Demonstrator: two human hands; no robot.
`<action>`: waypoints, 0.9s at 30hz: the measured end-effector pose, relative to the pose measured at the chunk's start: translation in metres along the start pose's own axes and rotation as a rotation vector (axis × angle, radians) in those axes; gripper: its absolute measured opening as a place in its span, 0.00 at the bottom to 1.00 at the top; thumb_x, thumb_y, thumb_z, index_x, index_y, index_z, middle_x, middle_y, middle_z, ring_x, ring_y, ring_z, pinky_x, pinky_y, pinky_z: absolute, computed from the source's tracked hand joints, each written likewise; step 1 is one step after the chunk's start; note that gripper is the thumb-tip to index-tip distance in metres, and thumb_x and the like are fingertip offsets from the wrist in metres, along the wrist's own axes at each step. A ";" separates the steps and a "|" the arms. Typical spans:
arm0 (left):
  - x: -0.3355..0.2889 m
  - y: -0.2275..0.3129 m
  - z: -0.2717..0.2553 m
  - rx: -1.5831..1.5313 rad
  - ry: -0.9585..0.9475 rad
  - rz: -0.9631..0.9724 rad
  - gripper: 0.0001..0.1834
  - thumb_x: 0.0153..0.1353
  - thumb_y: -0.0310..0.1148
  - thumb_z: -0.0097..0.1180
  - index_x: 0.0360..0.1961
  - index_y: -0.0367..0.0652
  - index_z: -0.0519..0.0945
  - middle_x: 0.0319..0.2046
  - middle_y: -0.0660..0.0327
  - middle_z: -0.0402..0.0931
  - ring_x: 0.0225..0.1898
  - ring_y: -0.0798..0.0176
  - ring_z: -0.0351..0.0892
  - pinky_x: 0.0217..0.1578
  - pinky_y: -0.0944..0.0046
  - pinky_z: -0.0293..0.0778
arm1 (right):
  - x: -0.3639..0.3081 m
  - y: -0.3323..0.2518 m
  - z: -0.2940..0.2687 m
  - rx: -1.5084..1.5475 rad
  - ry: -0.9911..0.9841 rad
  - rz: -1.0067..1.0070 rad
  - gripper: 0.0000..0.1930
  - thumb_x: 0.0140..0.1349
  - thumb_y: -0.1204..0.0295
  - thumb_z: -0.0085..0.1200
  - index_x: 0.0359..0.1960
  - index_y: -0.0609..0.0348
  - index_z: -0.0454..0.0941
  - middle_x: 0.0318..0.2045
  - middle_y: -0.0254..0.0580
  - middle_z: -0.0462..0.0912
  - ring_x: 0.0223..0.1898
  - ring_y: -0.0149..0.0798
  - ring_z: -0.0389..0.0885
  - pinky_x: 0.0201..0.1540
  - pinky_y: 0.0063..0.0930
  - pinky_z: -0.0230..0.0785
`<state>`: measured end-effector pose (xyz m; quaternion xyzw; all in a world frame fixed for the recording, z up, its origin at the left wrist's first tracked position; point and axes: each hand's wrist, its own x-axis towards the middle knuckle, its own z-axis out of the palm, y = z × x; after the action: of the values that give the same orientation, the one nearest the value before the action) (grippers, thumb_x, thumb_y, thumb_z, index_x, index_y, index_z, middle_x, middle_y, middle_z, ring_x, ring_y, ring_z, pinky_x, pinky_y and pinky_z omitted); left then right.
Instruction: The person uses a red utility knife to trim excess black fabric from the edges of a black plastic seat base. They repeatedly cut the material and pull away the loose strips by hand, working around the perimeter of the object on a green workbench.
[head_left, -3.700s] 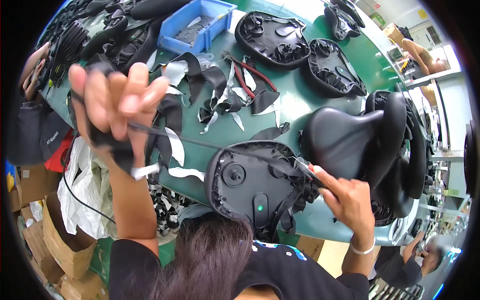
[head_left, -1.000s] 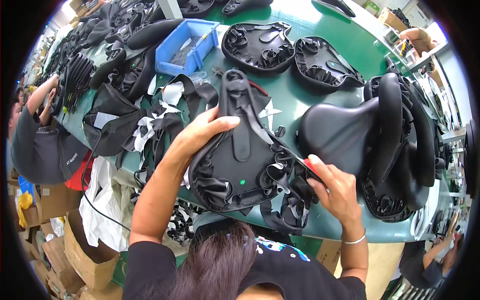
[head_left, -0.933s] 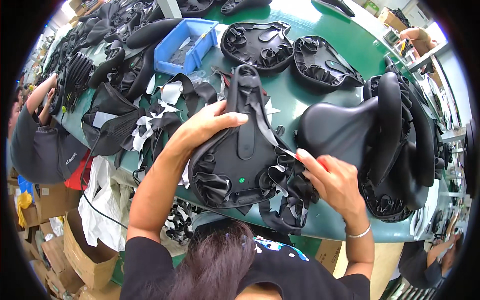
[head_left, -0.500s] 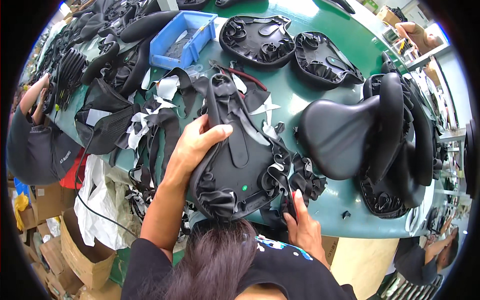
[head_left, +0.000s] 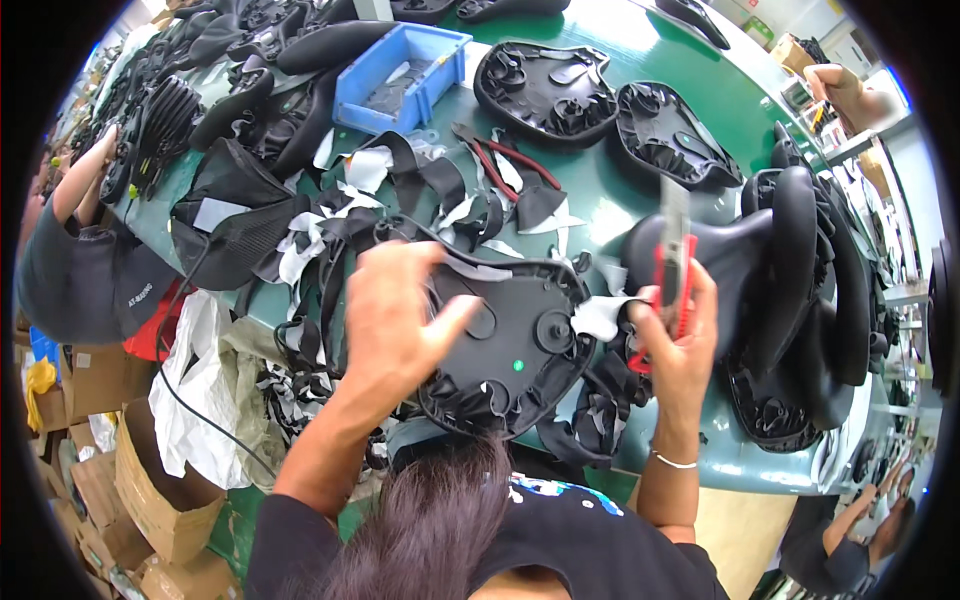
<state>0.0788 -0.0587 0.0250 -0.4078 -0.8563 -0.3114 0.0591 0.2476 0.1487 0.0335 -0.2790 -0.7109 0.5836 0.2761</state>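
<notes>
The saddle [head_left: 500, 345] lies underside up near the close edge of the green desk [head_left: 745, 472], its narrow end to the left beneath the blurred left hand [head_left: 400, 305], whose thumb is spread well away from its fingers; whether it touches is unclear. The right hand [head_left: 680, 330] wraps its fingers round a red cutter [head_left: 687, 290], blade up, and a pale strip [head_left: 598, 318] reaches from the saddle's rim to its thumb. Beyond lie pliers [head_left: 494, 170] and a blue bin [head_left: 365, 118].

White lettering [head_left: 140, 293], on co-worker's dark garment [head_left: 85, 270]
</notes>
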 end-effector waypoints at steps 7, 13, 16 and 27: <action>0.036 0.026 0.048 -0.351 -0.305 0.411 0.13 0.52 0.35 0.62 0.19 0.41 0.73 0.20 0.60 0.70 0.29 0.56 0.69 0.36 0.56 0.62 | -0.018 -0.010 -0.024 -0.371 -0.290 -0.242 0.32 0.52 0.77 0.65 0.60 0.63 0.67 0.52 0.49 0.79 0.40 0.39 0.83 0.47 0.31 0.74; 0.039 0.029 0.045 -0.696 -0.372 0.122 0.10 0.54 0.33 0.61 0.20 0.42 0.77 0.18 0.62 0.71 0.25 0.65 0.68 0.29 0.63 0.61 | -0.026 -0.003 -0.031 -0.904 -0.470 -0.445 0.30 0.54 0.71 0.61 0.62 0.46 0.70 0.21 0.37 0.73 0.19 0.40 0.73 0.21 0.34 0.65; 0.049 0.032 0.028 -1.252 -0.365 -0.510 0.11 0.58 0.33 0.56 0.22 0.39 0.78 0.16 0.67 0.69 0.20 0.64 0.71 0.29 0.65 0.66 | -0.057 0.007 -0.024 -0.945 -0.400 -0.378 0.31 0.56 0.70 0.60 0.64 0.46 0.67 0.19 0.38 0.70 0.17 0.40 0.72 0.19 0.35 0.63; 0.074 0.017 0.037 -0.075 -0.150 0.486 0.13 0.46 0.29 0.63 0.36 0.41 0.78 0.34 0.58 0.78 0.34 0.52 0.72 0.36 0.59 0.69 | -0.024 -0.002 -0.008 -0.892 -0.318 -0.353 0.27 0.60 0.71 0.54 0.63 0.48 0.67 0.20 0.44 0.74 0.18 0.47 0.74 0.20 0.41 0.63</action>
<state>0.0482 0.0199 0.0296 -0.6255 -0.7230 -0.2884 0.0535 0.2696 0.1369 0.0350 -0.1529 -0.9606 0.2027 0.1127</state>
